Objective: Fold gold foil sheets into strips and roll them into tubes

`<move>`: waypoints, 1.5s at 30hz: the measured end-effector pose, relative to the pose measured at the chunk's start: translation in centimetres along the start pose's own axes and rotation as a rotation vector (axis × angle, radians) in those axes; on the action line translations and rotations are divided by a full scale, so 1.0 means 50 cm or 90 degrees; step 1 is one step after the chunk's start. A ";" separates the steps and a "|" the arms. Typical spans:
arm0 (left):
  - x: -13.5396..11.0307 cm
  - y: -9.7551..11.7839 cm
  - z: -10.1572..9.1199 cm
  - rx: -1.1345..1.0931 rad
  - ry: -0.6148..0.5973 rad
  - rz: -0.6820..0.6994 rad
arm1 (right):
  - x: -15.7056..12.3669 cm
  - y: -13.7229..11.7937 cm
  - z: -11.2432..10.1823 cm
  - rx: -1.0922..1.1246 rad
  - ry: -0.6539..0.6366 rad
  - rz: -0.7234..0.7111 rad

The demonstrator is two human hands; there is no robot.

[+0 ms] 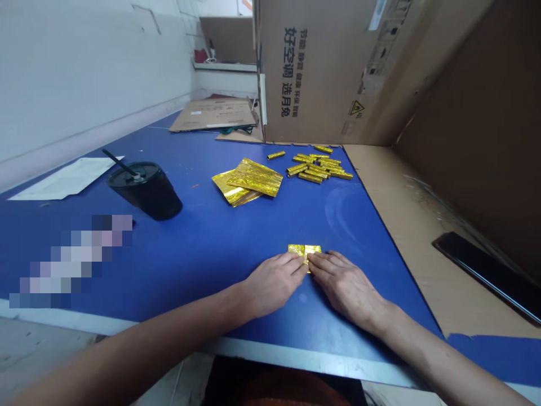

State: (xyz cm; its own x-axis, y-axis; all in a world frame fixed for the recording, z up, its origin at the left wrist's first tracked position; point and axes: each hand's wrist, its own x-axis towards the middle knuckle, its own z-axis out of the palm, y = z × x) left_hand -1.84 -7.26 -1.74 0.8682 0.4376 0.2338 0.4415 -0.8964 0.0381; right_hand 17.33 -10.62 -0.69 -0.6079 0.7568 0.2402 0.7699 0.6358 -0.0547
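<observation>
A small piece of gold foil paper point(303, 249) lies on the blue table point(220, 237) in front of me. My left hand point(273, 282) and my right hand point(344, 285) rest side by side on its near edge, fingertips pressed together on the foil, which is partly folded or rolled under them. Further back lies a stack of flat gold foil sheets point(249, 181). To its right is a heap of several finished gold rolls point(316, 165).
A black cup with lid and straw point(144, 189) stands at the left. White paper point(70, 176) lies beyond it. Big cardboard boxes point(321, 67) wall off the back and right; a dark phone point(488, 272) lies on cardboard at the right.
</observation>
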 end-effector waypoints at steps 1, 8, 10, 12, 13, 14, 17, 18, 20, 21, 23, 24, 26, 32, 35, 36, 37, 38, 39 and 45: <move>0.002 0.000 -0.003 0.004 -0.013 -0.005 | 0.003 -0.001 -0.004 -0.007 -0.008 -0.009; 0.020 -0.004 -0.029 0.020 -0.099 0.000 | 0.018 0.000 -0.020 -0.028 -0.049 -0.042; 0.023 -0.004 -0.026 0.040 -0.100 0.020 | 0.017 0.003 -0.016 -0.024 -0.044 -0.035; 0.023 -0.004 -0.020 0.061 -0.088 0.035 | 0.015 0.008 -0.011 0.001 -0.025 -0.034; 0.023 -0.003 -0.018 0.067 -0.078 0.035 | 0.014 0.010 -0.009 0.021 -0.013 -0.033; 0.023 -0.002 -0.016 0.067 -0.070 0.028 | 0.014 0.013 -0.008 0.042 -0.001 -0.031; 0.025 -0.001 -0.020 0.036 -0.059 -0.004 | 0.016 0.019 -0.010 0.092 0.020 -0.012; 0.027 -0.002 -0.023 0.021 -0.058 -0.011 | 0.018 0.020 -0.013 0.103 0.015 -0.005; 0.031 -0.005 -0.029 -0.008 -0.056 -0.021 | 0.020 0.024 -0.018 0.126 -0.008 -0.001; 0.035 -0.008 -0.032 -0.023 -0.056 -0.026 | 0.021 0.026 -0.020 0.140 -0.019 0.000; 0.042 -0.015 -0.036 -0.048 -0.062 -0.043 | 0.022 0.031 -0.021 0.174 -0.022 0.008; 0.046 -0.019 -0.038 -0.056 -0.070 -0.055 | 0.023 0.034 -0.020 0.195 -0.014 0.020; 0.052 -0.026 -0.042 -0.069 -0.087 -0.078 | 0.028 0.041 -0.018 0.242 0.001 0.057; 0.059 -0.048 -0.054 -0.198 -0.088 -0.104 | 0.059 0.061 -0.020 0.388 -0.030 0.136; 0.063 -0.057 -0.052 -0.290 -0.084 -0.196 | 0.071 0.070 -0.020 0.460 -0.089 0.200; 0.066 -0.060 -0.051 -0.318 -0.085 -0.237 | 0.073 0.073 -0.019 0.473 -0.103 0.226; 0.069 -0.063 -0.050 -0.345 -0.087 -0.273 | 0.075 0.074 -0.018 0.476 -0.110 0.250; 0.072 -0.066 -0.048 -0.370 -0.091 -0.299 | 0.076 0.075 -0.018 0.468 -0.112 0.271; 0.074 -0.069 -0.047 -0.395 -0.096 -0.317 | 0.077 0.075 -0.017 0.454 -0.111 0.287; 0.088 -0.082 -0.042 -0.384 -0.109 -0.323 | 0.081 0.065 -0.018 0.301 -0.075 0.269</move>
State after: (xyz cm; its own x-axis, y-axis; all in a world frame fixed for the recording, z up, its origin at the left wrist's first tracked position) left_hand -0.32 -1.79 1.18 0.6393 0.7620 -0.1034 0.6354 -0.4477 0.6291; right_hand 17.56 -5.60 1.01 -0.3086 0.9512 -0.0027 0.7957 0.2566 -0.5487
